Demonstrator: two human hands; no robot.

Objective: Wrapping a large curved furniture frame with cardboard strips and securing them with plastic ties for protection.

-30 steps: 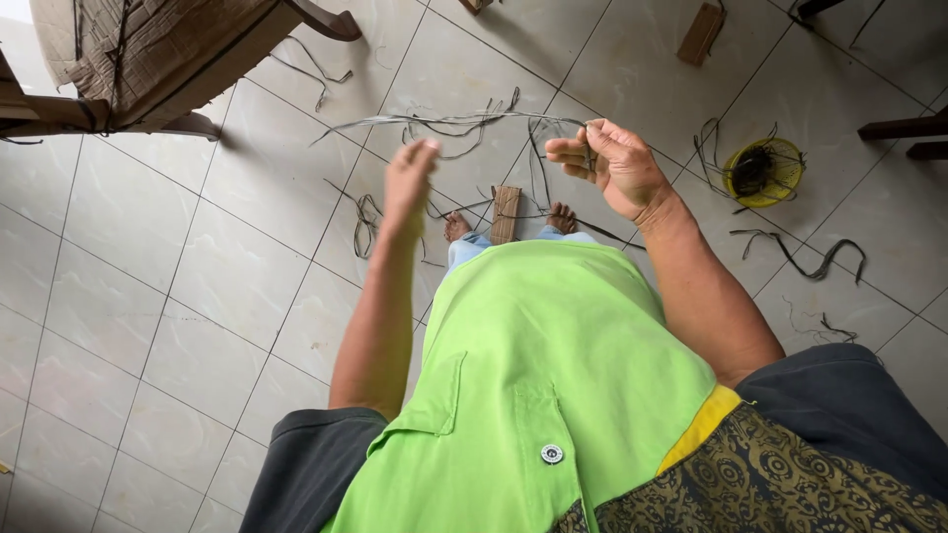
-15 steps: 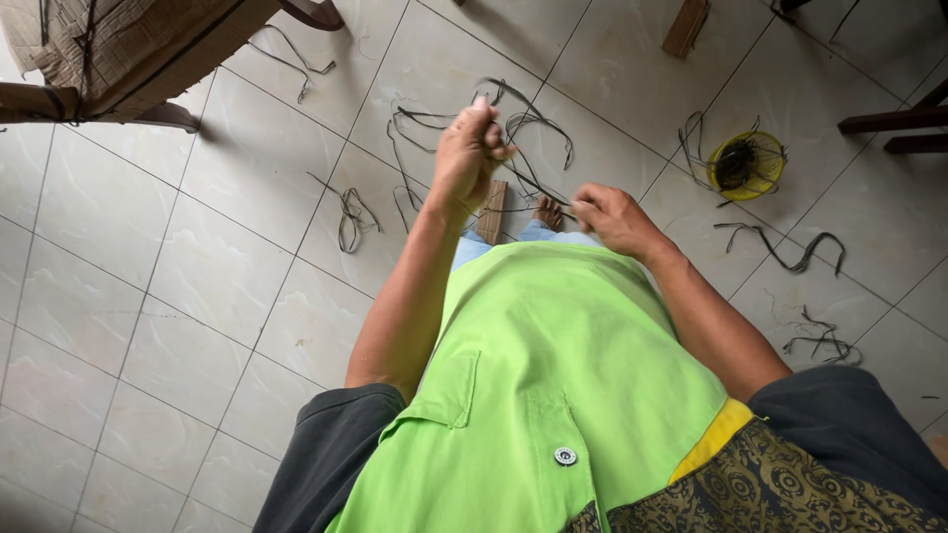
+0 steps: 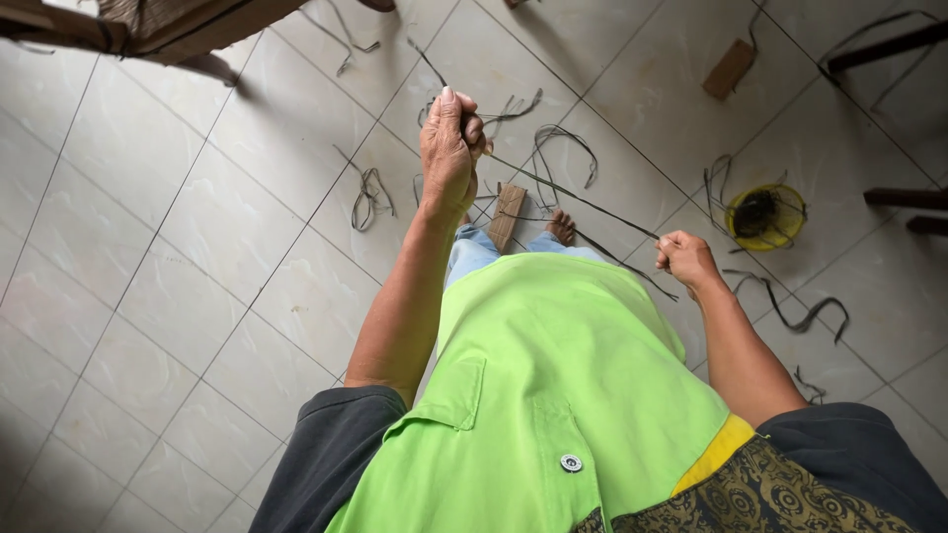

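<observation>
Head view, looking straight down the person's front to a pale tiled floor [image 3: 148, 296]. Much is hidden or cut off: the bright green shirt [image 3: 553, 375] covers the legs, so that only a strip of blue trouser and the toes of one bare foot [image 3: 561, 227] show beyond its hem; a woven chair [image 3: 148, 20] is cropped by the upper left edge, and dark furniture legs [image 3: 904, 197] by the right edge. The contents of the yellow bowl [image 3: 765, 217] are a dark tangle that cannot be made out. The left hand [image 3: 449, 148] is raised with the back toward the camera, fingers curled together and pinched on a thin dark strip [image 3: 573, 197]; its palm side is hidden, so the exact grip cannot be told. The right hand [image 3: 686, 262] is lower, closed into a fist around the same strip. The strip runs taut on a diagonal between the two hands, above the floor, with a short end passing up beyond the left hand and another trailing past the right. Loose dark strips [image 3: 370, 192] lie curled on the tiles around the foot, beside a small wooden block [image 3: 507, 217]; a second wooden block [image 3: 729, 67] lies farther off, near the top.
</observation>
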